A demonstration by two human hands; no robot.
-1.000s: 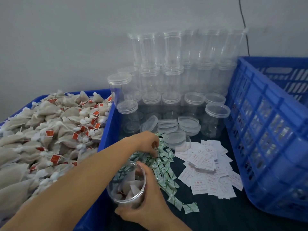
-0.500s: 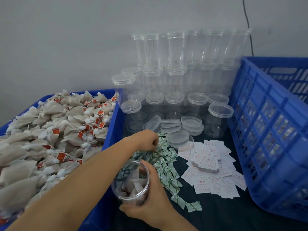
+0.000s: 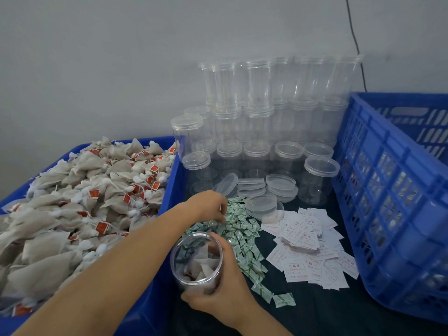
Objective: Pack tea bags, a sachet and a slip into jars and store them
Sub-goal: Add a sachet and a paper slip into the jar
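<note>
Right hand: the right hand (image 3: 218, 291) grips the open jar (image 3: 196, 260) from the near right side, fingers (image 3: 213, 248) curled round its far wall, seen through the clear plastic, thumb low on the near side.
Jar: clear, lidless, held just right of the left crate's wall and tilted slightly toward the camera; several tea bags sit inside, loosely packed. No sachet or slip can be made out in it.
Left hand: the left hand (image 3: 209, 204) reaches across from the left, forearm passing over the left crate's corner; fingers curled down into the far left part of the sachet pile. Whether they pinch a sachet cannot be told, as the fingertips are hidden from this angle.
Sachets: green-and-white sachets (image 3: 242, 236) lie in a loose heap on the dark surface (image 3: 327, 311), trailing toward the camera to the right of the jar; 1 lies apart at the near end.
Slips: white slips (image 3: 305, 248) with red print, spread in an overlapping pile just right of the sachets.
Tea bags: beige tea bags (image 3: 72, 202) with red tags fill the blue left crate (image 3: 167, 200) in a heap.
Empty jars: lidded clear jars (image 3: 261, 112) stacked in about 3 tiers against the wall; loose lids (image 3: 261, 190) lie in front of them.
Right crate: blue slatted crate (image 3: 388, 190) at the right edge; contents unclear through the slats.
</note>
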